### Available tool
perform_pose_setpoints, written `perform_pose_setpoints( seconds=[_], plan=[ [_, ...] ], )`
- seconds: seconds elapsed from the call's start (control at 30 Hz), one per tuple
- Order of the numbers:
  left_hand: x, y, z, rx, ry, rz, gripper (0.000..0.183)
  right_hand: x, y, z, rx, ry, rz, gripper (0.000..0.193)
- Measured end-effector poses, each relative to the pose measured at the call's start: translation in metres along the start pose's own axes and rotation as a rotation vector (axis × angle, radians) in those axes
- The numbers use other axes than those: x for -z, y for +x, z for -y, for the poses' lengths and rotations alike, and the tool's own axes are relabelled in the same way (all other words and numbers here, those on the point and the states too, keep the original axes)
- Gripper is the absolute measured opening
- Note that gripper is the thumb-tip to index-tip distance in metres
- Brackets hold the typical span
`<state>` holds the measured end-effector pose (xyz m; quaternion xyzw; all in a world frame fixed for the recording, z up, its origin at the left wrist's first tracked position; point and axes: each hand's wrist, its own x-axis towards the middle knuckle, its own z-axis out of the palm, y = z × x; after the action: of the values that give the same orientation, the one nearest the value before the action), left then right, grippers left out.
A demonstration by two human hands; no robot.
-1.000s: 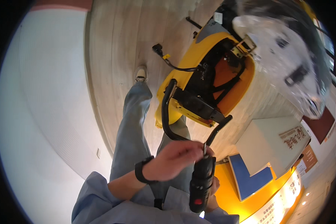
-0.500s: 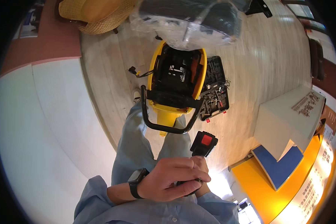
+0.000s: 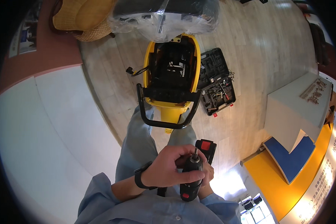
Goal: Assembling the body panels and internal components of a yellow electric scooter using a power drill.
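A black cordless drill (image 3: 192, 178) with red accents is held close to my body, its chuck and a short metal bit toward the far side. My left hand (image 3: 166, 164) wraps round the front end, thumb across the body and fingers curled near the bit. Mostly hidden behind the drill, my right hand (image 3: 208, 174) grips its handle. The battery pack (image 3: 210, 149) with a red patch shows beyond my fingers. Before my legs stands a yellow machine (image 3: 169, 115) with a black loop handle (image 3: 168, 124) and an open black interior.
An open black toolbox (image 3: 212, 106) with tools lies right of the machine. A plastic-wrapped dark seat (image 3: 166, 18) is at the far end, beside a woven chair (image 3: 84, 18). A white panel (image 3: 56, 130) borders the left; a white box (image 3: 295, 108) and yellow counter (image 3: 263, 183) the right.
The drill has turned in my hands, so its chuck, bit and body now show. My left hand has shifted up slightly onto its front end. The view has moved a little.
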<state>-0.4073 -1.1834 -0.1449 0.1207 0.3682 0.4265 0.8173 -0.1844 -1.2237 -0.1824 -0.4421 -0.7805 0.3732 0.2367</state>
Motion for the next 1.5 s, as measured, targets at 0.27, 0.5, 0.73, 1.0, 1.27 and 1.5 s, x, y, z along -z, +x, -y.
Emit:
perform_pose_setpoints(
  seconds=[0.27, 0.5, 0.73, 1.0, 1.27, 1.5],
  plan=[
    [0.005, 0.001, 0.010, 0.062, 0.086, -0.104, 0.037, -0.004, -0.005, -0.005, 0.024, -0.041, -0.025, 0.031],
    [0.049, 0.016, 0.065, -0.041, -0.514, -0.089, 0.044, -0.015, -0.018, 0.009, -0.400, 0.175, 0.218, 0.036],
    [0.111, 0.024, 0.088, 0.043, -0.141, -0.493, 0.038, -0.050, 0.017, 0.009, -0.518, 0.018, 0.402, 0.044],
    [0.160, 0.035, 0.103, 0.243, -0.358, -0.402, 0.037, -0.085, 0.124, -0.008, -0.425, -0.426, 0.663, 0.042],
    [0.171, 0.058, 0.097, 0.200, -0.689, -0.425, 0.037, -0.116, 0.155, -0.014, -0.444, -0.500, 0.700, 0.041],
    [0.178, 0.066, 0.095, 0.159, -0.831, -0.402, 0.040, -0.125, 0.169, -0.012, -0.477, -0.512, 0.729, 0.041]
  ],
)
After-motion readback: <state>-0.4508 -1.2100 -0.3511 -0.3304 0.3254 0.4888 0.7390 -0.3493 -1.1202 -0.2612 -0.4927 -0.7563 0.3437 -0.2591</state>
